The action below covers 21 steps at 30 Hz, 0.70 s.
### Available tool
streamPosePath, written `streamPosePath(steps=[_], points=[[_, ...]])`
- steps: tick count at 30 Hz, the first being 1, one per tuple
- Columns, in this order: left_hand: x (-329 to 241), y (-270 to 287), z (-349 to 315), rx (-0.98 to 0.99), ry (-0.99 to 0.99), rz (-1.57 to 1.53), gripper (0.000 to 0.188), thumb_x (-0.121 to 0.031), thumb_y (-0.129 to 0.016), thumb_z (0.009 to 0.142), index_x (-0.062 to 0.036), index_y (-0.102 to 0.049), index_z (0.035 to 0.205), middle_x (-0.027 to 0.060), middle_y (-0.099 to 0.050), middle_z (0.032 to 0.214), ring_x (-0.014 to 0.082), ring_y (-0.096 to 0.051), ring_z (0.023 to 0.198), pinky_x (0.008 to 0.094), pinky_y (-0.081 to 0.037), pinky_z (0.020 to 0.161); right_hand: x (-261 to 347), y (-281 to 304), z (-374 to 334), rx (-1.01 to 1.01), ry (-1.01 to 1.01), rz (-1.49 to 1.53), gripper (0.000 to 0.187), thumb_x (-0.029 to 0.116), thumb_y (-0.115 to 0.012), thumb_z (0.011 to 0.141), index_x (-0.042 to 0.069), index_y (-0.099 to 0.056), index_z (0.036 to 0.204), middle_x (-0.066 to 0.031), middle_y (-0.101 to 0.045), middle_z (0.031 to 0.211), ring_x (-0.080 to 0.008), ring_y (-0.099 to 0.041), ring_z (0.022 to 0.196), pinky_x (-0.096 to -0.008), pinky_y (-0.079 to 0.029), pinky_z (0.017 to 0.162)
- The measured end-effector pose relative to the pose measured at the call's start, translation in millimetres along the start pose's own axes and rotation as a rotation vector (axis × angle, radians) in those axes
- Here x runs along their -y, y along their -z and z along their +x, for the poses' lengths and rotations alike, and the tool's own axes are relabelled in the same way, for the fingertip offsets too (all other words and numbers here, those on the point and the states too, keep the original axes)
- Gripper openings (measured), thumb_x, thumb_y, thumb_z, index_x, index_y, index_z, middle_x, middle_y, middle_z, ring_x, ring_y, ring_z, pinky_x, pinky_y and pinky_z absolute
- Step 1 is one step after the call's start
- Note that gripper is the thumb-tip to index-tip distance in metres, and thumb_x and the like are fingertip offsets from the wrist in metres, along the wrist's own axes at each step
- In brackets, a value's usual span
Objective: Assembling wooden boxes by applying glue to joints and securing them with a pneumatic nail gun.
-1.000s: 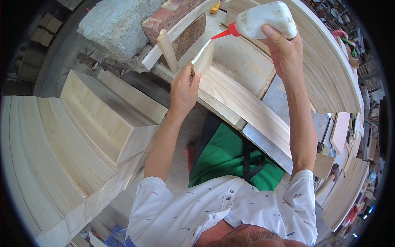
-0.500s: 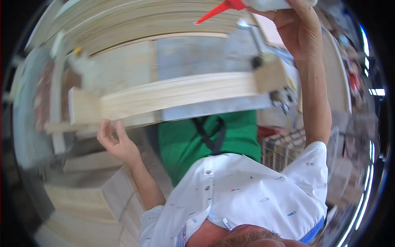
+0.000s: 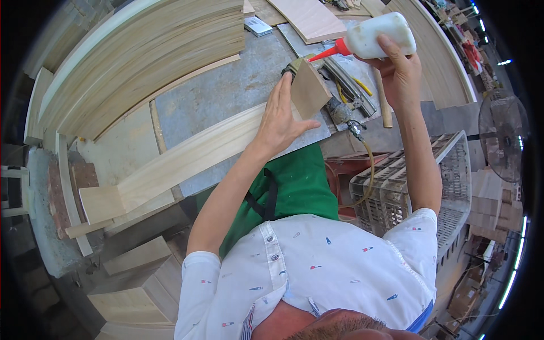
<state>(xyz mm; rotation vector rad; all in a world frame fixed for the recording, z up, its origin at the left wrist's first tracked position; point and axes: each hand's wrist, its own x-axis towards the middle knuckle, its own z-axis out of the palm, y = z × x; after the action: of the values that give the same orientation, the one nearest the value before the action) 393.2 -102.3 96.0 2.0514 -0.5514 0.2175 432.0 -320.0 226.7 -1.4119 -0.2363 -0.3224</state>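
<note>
Right hand (image 3: 399,73) is wrapped round a white squeeze bottle (image 3: 381,37), thumb on the near side; I can't see most of its fingers behind the bottle. Red nozzle (image 3: 337,50) points left, tip at the top corner of the upright end board (image 3: 311,93). Touching or just short, I can't tell.

Left hand (image 3: 280,122) is spread, gripping nothing I can make out: fingers straight, thumb wide, fingertips at that board's left edge. Pressing or grazing, can't say. It blocks part of the joint with the long plank (image 3: 190,153), so I can't read the fit. End board no. 2 (image 3: 102,204) stands at the plank's left end.

Dark round part behind the upright board: mostly blocked, no ID. Right forearm hides part of the crate (image 3: 391,192). Board stack (image 3: 153,62) is cut off at the top.
</note>
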Motion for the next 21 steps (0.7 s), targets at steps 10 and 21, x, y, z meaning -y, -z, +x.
streamPosePath(steps=[10, 21], points=[[9, -18, 15, 0.034, 0.045, -0.013, 0.106, -0.026, -0.082, 0.068, 0.0035, -0.014, 0.144, 0.025, -0.036, 0.138, 0.0356, -0.04, 0.127, 0.0404, -0.032, 0.108, -17, 4, 4, 0.005, 0.073, -0.077, 0.039, 0.018, -0.065, 0.088, -0.005, -0.052, 0.117, -0.0163, -0.063, 0.107, -0.0275, -0.065, 0.098, -0.0421, -0.057, 0.083], [10, -19, 14, 0.002, 0.013, 0.014, 0.101, -0.024, -0.081, 0.069, 0.0023, -0.019, 0.144, 0.0232, -0.039, 0.135, 0.0334, -0.042, 0.125, 0.0391, -0.035, 0.106, -15, 5, -4, -0.007, 0.09, -0.055, 0.037, 0.015, -0.065, 0.088, -0.003, -0.052, 0.117, -0.0152, -0.063, 0.108, -0.0276, -0.065, 0.098, -0.0434, -0.056, 0.083]])
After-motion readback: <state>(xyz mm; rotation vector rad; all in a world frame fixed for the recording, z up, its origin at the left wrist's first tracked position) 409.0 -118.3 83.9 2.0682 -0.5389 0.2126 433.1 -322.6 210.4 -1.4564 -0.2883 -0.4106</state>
